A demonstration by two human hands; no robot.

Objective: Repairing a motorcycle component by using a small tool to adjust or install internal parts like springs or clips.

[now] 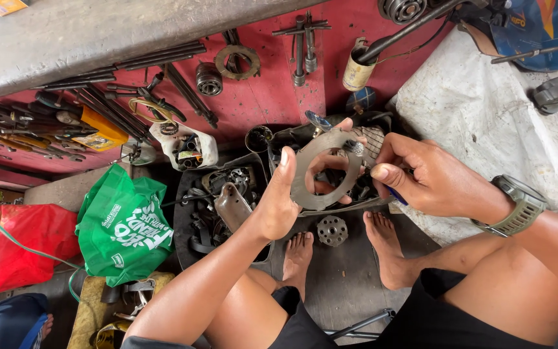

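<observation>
My left hand (pixel 287 194) holds up a flat grey metal ring plate (pixel 303 178) with a wide round hole, thumb on its left edge and fingers behind it. My right hand (pixel 426 178), with a grey watch on the wrist, pinches a small blue-handled tool (pixel 396 196) whose tip I cannot see, close to the plate's right edge. Below the plate, a round metal hub with several holes (pixel 332 230) lies on the floor between my bare feet.
A black tray (pixel 185 223) of greasy engine parts sits ahead of my knees. Wrenches and rods lie on the red floor (pixel 259 97), with a green bag (pixel 124 226) and a red bag (pixel 14 245) at left. White sheeting (pixel 479 110) lies right.
</observation>
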